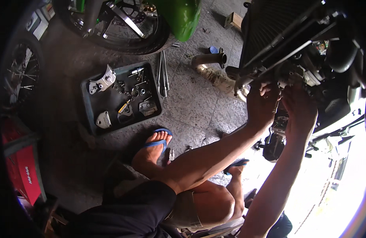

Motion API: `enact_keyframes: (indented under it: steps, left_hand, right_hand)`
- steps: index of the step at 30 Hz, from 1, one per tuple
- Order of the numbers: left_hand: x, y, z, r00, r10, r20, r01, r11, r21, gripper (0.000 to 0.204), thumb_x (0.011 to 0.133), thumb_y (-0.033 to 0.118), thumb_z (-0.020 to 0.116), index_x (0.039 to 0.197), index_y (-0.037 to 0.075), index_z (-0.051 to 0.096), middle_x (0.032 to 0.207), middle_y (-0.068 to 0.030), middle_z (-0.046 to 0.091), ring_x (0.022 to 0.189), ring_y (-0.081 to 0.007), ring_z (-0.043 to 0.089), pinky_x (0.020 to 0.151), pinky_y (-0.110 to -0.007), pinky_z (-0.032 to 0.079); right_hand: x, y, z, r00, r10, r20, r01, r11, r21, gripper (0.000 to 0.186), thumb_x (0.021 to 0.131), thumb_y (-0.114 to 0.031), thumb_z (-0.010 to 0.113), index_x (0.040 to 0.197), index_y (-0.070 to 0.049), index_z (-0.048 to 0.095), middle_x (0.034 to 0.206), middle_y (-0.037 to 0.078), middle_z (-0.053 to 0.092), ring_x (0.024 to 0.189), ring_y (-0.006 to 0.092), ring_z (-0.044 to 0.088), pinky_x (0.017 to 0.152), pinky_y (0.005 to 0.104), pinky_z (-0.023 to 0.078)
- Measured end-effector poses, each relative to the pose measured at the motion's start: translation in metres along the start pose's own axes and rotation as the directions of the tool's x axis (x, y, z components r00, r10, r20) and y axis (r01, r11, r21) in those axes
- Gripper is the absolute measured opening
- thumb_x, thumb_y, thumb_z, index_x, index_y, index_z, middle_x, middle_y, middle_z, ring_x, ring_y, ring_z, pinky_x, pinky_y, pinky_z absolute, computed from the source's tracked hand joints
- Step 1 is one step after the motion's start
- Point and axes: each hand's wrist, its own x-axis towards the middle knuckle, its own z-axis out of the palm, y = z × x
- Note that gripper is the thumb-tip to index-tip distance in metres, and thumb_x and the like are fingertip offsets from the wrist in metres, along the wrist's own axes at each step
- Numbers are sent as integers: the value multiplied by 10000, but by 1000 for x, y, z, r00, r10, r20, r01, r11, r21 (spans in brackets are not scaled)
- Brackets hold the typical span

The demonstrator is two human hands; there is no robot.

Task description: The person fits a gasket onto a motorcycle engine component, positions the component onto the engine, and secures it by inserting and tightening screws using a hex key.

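Observation:
Both arms reach to the underside of a motorcycle engine at the right. My left hand is closed, its fingers curled by the mouth of the engine near the exhaust pipe. Close beside it, my right hand has its fingers bent inward against the dark engine parts. Whatever the fingertips pinch is too small and shadowed to make out. The bent metal exhaust pipe lies left of my left hand, its flanged end pointing away from the engine. Above the hands is the black finned radiator.
A black tray with bolts, metal covers and a yellow-handled tool sits on the tiled floor. Long metal rods lie beside it. A green motorcycle's front wheel stands behind. A red toolbox is at left; pliers lie near my sandalled foot.

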Motion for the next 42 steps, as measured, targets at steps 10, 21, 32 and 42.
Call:
enact_keyframes:
  steps: [10, 21, 32, 42]
  left_hand:
    - [7, 1, -11, 995, 31, 91, -47, 984, 171, 219, 916, 86, 615, 1114, -5, 634, 962, -119, 687, 871, -159, 669, 764, -300, 537]
    - [4, 0, -9, 995, 80, 58, -94, 947, 307, 254, 911, 116, 666, 1143, 16, 638, 962, -121, 689, 872, -151, 669, 765, -288, 537]
    - [2, 0, -9, 1000, 12, 1, -12, 969, 246, 237, 910, 144, 678, 1083, -16, 659, 896, -104, 699, 825, -133, 667, 744, -266, 531]
    - [3, -1, -4, 1000, 7, -10, -4, 965, 262, 182, 911, 141, 665, 1005, -13, 682, 844, -93, 706, 792, -129, 671, 722, -277, 528]
  right_hand:
    - [-5, -3, 8, 996, 30, -84, -27, 999, 41, 359, 923, -268, 680, 1159, 0, 642, 987, 126, 694, 893, 203, 690, 783, 311, 549]
    - [-8, -8, 16, 979, -24, -200, 8, 997, -80, 413, 892, -355, 705, 1056, 22, 674, 915, 114, 709, 805, 181, 697, 732, 271, 553]
    - [-7, -2, 9, 988, 22, -156, -31, 998, -51, 427, 899, -308, 711, 1181, 0, 623, 1023, 134, 678, 939, 228, 682, 839, 346, 535]
    - [-8, -3, 12, 984, -9, -176, -2, 998, -67, 487, 918, -348, 682, 1219, 27, 608, 1066, 159, 675, 926, 227, 686, 846, 355, 535]
